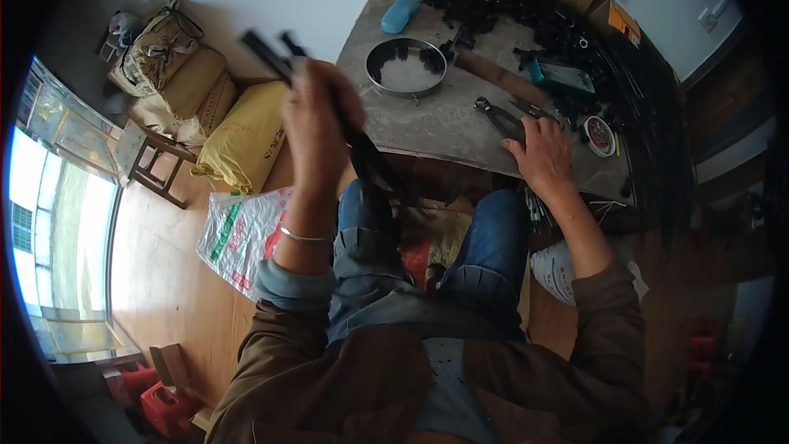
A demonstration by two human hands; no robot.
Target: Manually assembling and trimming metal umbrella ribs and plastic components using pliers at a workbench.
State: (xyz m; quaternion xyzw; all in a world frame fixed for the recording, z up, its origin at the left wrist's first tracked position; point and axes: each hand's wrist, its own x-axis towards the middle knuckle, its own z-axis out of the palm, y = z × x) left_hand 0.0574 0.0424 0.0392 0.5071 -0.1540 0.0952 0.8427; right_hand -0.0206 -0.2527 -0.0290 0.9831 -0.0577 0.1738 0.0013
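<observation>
My left hand (320, 111) is raised left of the table, its fingers wrapped round several long black strips (267, 56). The strips stick out above the fist and hang down below it toward my knee; motion blurs them. On the table's near right part, my right hand (544, 152) is closed over the handles of dark metal pincers (496, 115), with the jaws pointing away to the left. A second pointed tool (526, 107) lies against the fingers, partly hidden. Between the hands and farther back stands a round metal pan (406, 67) with white material inside.
Black parts (514, 4) are heaped along the table's back, near a blue case (400, 14). A teal tray (563, 78), a small round tub (599, 136) and a brown flat bar (503, 78) lie at right. Yellow sacks (242, 136) and a wooden stool (152, 160) stand left.
</observation>
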